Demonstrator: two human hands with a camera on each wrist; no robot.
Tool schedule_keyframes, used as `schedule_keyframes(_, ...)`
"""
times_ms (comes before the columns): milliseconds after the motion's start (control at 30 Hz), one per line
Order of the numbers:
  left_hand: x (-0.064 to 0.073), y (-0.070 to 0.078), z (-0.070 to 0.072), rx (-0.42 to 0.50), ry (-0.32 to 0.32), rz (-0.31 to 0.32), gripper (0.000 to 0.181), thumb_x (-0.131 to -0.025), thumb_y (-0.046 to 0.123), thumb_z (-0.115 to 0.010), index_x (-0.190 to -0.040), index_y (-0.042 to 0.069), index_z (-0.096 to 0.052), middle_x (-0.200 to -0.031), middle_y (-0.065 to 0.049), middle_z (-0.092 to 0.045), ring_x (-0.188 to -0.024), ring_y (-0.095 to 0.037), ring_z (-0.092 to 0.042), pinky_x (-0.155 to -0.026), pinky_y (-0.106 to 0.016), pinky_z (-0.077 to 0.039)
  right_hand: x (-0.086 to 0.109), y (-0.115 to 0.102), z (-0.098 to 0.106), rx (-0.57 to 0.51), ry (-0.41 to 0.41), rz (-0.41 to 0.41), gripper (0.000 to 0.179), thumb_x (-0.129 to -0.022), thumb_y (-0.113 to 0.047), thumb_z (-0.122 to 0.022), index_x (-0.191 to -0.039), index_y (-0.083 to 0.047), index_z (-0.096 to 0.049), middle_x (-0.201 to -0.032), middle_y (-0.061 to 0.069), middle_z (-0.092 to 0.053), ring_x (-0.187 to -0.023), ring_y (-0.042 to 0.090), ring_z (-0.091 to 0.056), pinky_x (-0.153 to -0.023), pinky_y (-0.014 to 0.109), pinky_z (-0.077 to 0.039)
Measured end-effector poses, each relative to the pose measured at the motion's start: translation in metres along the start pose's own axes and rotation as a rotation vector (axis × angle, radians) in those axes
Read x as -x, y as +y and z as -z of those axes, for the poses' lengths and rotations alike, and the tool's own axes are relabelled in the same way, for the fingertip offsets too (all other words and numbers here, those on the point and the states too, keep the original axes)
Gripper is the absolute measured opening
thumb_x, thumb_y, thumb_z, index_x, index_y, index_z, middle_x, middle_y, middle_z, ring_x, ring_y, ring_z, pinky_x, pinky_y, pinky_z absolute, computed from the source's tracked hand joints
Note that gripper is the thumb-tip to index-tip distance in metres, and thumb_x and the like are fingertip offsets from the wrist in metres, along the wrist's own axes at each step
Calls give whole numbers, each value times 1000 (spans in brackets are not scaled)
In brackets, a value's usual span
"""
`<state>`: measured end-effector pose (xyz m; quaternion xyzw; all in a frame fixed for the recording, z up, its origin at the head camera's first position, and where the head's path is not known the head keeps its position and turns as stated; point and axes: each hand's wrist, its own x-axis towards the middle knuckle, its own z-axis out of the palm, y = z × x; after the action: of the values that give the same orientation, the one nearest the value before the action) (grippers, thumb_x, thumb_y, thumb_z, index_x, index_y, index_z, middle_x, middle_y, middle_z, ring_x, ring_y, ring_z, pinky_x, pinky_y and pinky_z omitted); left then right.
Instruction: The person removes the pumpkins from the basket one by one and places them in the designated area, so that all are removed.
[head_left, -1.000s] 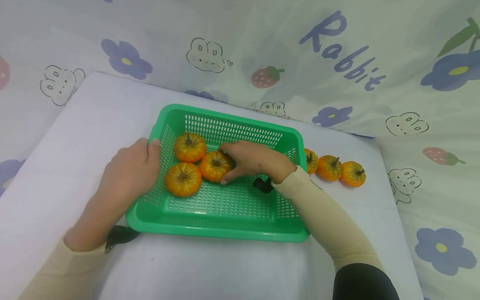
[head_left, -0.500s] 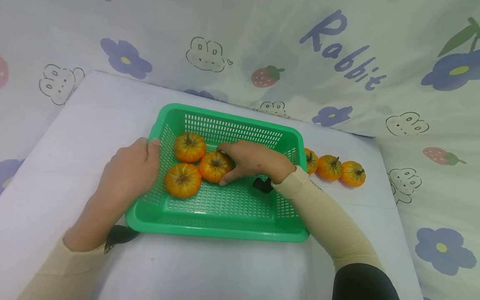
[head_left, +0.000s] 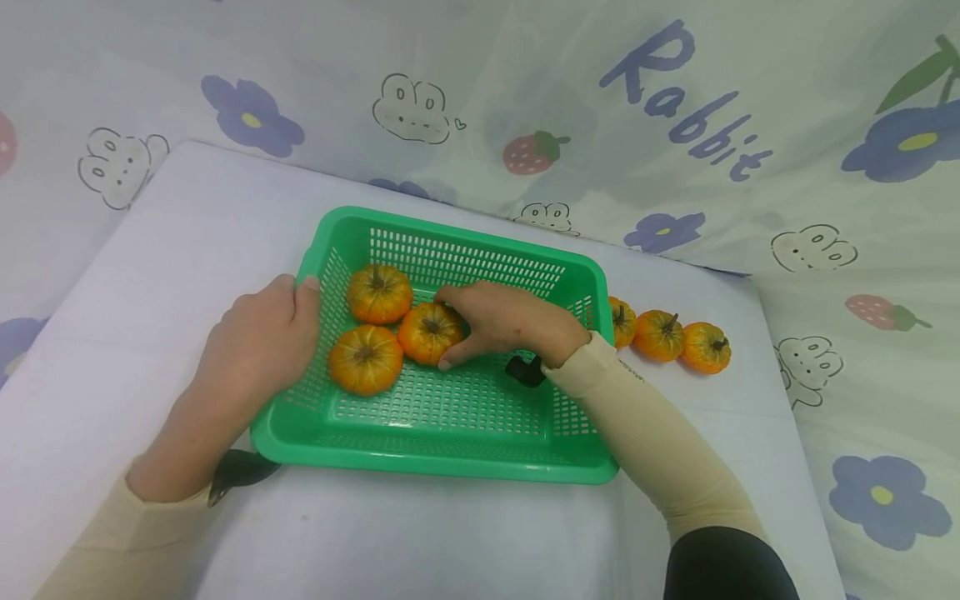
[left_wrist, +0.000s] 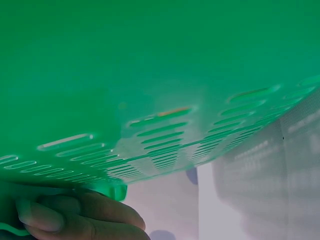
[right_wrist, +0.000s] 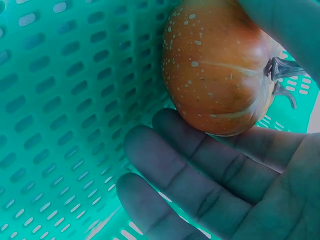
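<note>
A green plastic basket (head_left: 442,471) with slotted walls stands on the white table. My left hand (head_left: 258,342) grips its left rim, and in the left wrist view the fingers (left_wrist: 95,217) curl beneath the edge. Inside the basket, my right hand (head_left: 506,321) holds a small orange pumpkin (head_left: 432,332) between thumb and fingers. The right wrist view shows that pumpkin (right_wrist: 215,70) from the side, its stem pointing right, with fingers (right_wrist: 200,145) along it. Two more pumpkins sit on its left, one farther back (head_left: 379,293) and one nearer (head_left: 365,360).
Right of the basket, a row of three small pumpkins lies on the table: one partly hidden behind the rim (head_left: 621,323), a middle one (head_left: 658,335) and an outer one (head_left: 706,347). A printed cloth (head_left: 480,50) with rabbits and flowers hangs behind the table (head_left: 450,542).
Almost nothing differs. Both hands, the basket and the pumpkins keep their places, apart from a very slight leftward shift of the held pumpkin early on.
</note>
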<state>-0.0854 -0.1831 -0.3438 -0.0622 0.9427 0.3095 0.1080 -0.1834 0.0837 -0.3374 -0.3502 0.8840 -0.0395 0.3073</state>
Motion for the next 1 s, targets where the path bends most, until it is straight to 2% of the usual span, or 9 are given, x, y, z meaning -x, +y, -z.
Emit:
schedule_keyframes(767, 1, -2, 1, 14, 1, -5, 60, -111, 49, -13, -102, 1, -48, -74, -15, -46, -61, -31, -52, -47, -39, -43, 6, 2, 3, -45, 40, 34, 80, -87, -52, -84, -146, -9, -50, -130, 6, -64, -109, 17, -59, -97, 36, -49)
schedule_keyframes(1000, 0, -2, 2, 6, -6, -10, 62, -111, 49, -13, -108, -2, -49, -78, -19, -51, -67, -34, -54, -50, -40, -44, 14, 4, 5, -67, 70, 45, 83, -88, -51, -83, -150, -7, -48, -141, 8, -60, -122, 21, -57, -105, 39, -46)
